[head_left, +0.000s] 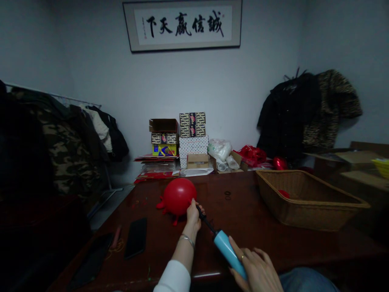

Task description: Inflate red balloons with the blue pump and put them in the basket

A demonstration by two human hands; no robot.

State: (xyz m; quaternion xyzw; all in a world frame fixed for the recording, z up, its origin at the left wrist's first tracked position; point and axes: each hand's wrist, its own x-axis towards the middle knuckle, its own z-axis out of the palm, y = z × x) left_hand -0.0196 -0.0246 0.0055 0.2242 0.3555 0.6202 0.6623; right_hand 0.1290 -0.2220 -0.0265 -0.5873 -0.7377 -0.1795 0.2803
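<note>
A round, inflated red balloon [180, 196] is over the table in the middle of the view. My left hand [193, 215] is closed at its right side, fingers pinching the balloon's neck around the black nozzle of a pump. That hand pump [228, 252] has a light blue barrel and slants down to the right. My right hand [257, 267] wraps around the lower part of the blue barrel. The balloon's neck is mostly hidden by my left fingers. Small limp red balloons [160, 204] show beside and below the inflated one.
A wicker basket [316, 219] with something red inside stands on the right of the brown table [243, 211]. Two dark phones [135, 238] lie at left, near a reddish stick [116, 238] and rubber bands. Stacked boxes [193, 146] and plastic bags [220, 149] are behind.
</note>
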